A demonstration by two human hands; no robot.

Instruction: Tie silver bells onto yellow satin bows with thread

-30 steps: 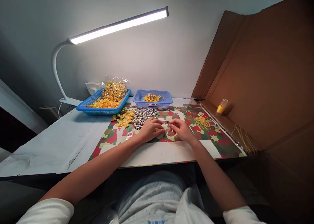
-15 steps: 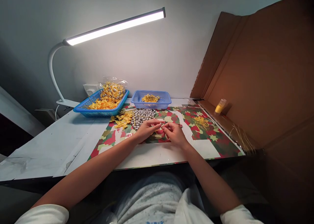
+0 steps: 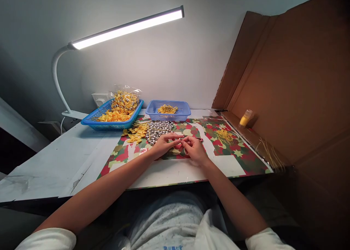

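My left hand (image 3: pixel 163 145) and my right hand (image 3: pixel 194 148) meet fingertip to fingertip above the patterned mat (image 3: pixel 175 156). Both are closed in a pinch around something tiny and shiny, too small to name. A thin tool with a reddish end (image 3: pixel 201 139) sticks out past my right fingers; whether they hold it is unclear. Just beyond my left hand lies a heap of small silver bells (image 3: pixel 158 130). Yellow ribbon bows (image 3: pixel 137 133) are piled left of the bells. Farther right on the mat is a loose bunch of gold cords (image 3: pixel 224 136).
At the back left, a blue basket (image 3: pixel 109 126) holds yellow bows and a clear bag of bows and bells. Beside it stands a smaller blue basket (image 3: pixel 168 116). A lamp (image 3: pixel 128 28) hangs overhead. Cardboard (image 3: pixel 295 78) walls the right side, near a yellow-filled bottle (image 3: pixel 245 118).
My fingers have shifted slightly at the pinch, and the right fingertips sit closer to the left ones. The rest of the table looks the same.
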